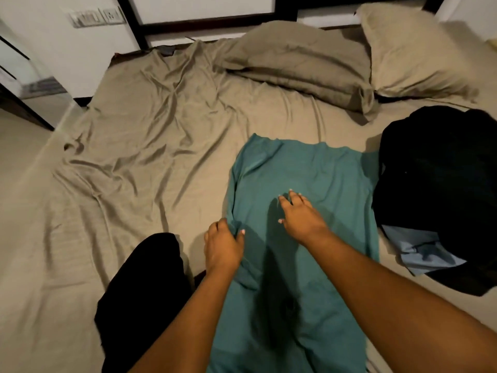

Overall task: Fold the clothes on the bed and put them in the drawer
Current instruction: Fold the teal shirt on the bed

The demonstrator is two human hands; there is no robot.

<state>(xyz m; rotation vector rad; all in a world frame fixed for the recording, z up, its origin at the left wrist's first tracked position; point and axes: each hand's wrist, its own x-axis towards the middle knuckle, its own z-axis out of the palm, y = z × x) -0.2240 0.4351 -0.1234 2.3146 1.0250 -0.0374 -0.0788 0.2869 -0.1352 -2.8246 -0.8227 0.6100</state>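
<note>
Bed (pixel 139 162): rumpled taupe sheet filling the view, two pillows (pixel 295 65) up at the far end against the wall.
Far left: a black shape (pixel 139 292) at the near edge, just beside the left forearm. It could be a garment or a trouser leg; I cannot tell which.
Left hand (pixel 224 244): fingers curled and pinching the left edge of the teal cloth, with a small ridge of fabric bunched in the grip.
Teal garment (pixel 309 179): laid out lengthwise in the middle of the bed, running from the near edge away. It is mostly flat and wavy along the far hem.
Right hand (pixel 301 216): palm down on the middle of the garment, fingers straight and spread, pinning it to the sheet.
Right side: an unfolded black heap (pixel 435 170) sits just beside the teal garment's right edge, and a pale blue piece (pixel 419 251) pokes out beneath it.
Drawer: not in view.
Step in hand: looks like the left side is about to be folded in over the centre.
How to do it well: use the right hand as the anchor along the fold line. Lift the pinched edge low and carry it straight across so it lands parallel to the far side. Sweep the wrinkles outward before letting go, and stay clear of the black heap.
Progress: early, I'd say, with that heap waiting its turn.
</note>
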